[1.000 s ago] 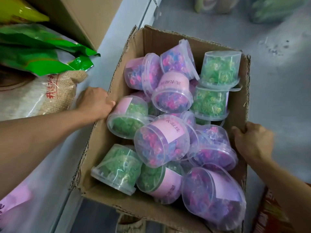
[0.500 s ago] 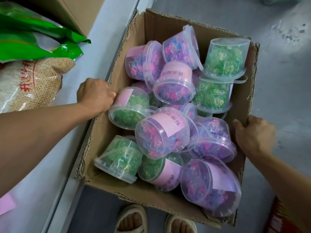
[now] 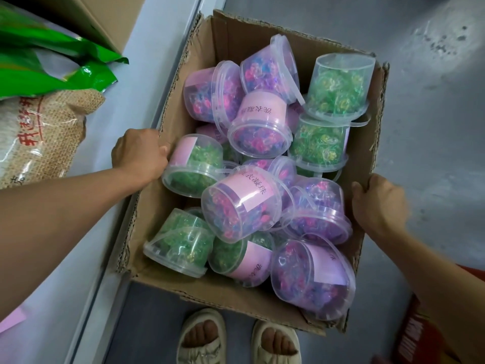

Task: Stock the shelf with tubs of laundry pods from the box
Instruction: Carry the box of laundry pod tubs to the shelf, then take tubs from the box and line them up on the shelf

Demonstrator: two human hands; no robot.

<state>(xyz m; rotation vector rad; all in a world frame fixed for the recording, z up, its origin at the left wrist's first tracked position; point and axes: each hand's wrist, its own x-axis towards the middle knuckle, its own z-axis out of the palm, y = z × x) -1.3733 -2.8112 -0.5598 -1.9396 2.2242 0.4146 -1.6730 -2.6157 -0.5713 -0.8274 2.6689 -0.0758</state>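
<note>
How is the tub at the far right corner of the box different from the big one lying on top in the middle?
The corner tub holds green pods; the middle tub holds pink and purple ones. The corner tub stands upside down, base up; the middle tub lies tilted on its side. The middle tub shows a pink label; none shows on the corner tub. Both are clear plastic tubs inside the cardboard box.

Both bare forearms are reaching forward and down from the lower corners of the view, converging slightly. The left hand (image 3: 139, 153) is curling over the left wall of the box (image 3: 168, 106), knuckles facing up, fingertips hooking inside the rim. The right hand (image 3: 378, 203) is clasping the right wall, thumb lying along the top edge, fingers wrapping down the outer face. Both wrists are held nearly straight. Below, the person's two feet (image 3: 237, 340) are standing side by side in pale open-toed sandals, toes pointing forward.
</note>
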